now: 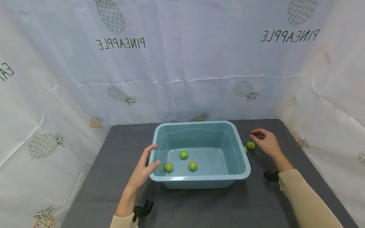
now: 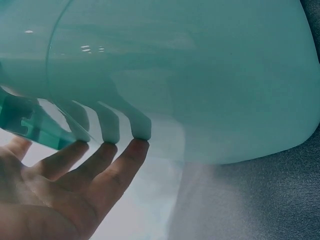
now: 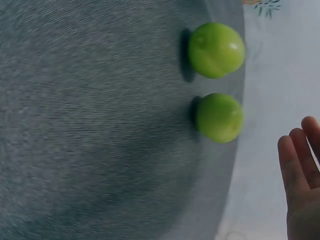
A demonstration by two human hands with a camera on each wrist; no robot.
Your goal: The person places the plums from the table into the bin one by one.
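Observation:
My left hand holds the left rim of a light blue plastic basin, with its thumb over the rim. In the left wrist view, several fingertips touch the outer wall. Inside the basin lie three small green citrus fruits, seemingly limes: one lime farther back, a yellowish lime and another lime at the left. Right of the basin, my right hand hovers with loosely bent fingers, holding nothing. Just beneath it on the table sit a lime and a second lime, partly hidden by the basin in the head view.
A dark grey cloth covers the table. White curtains printed with pineapples hang behind and along both sides. Black wrist straps are worn on both arms.

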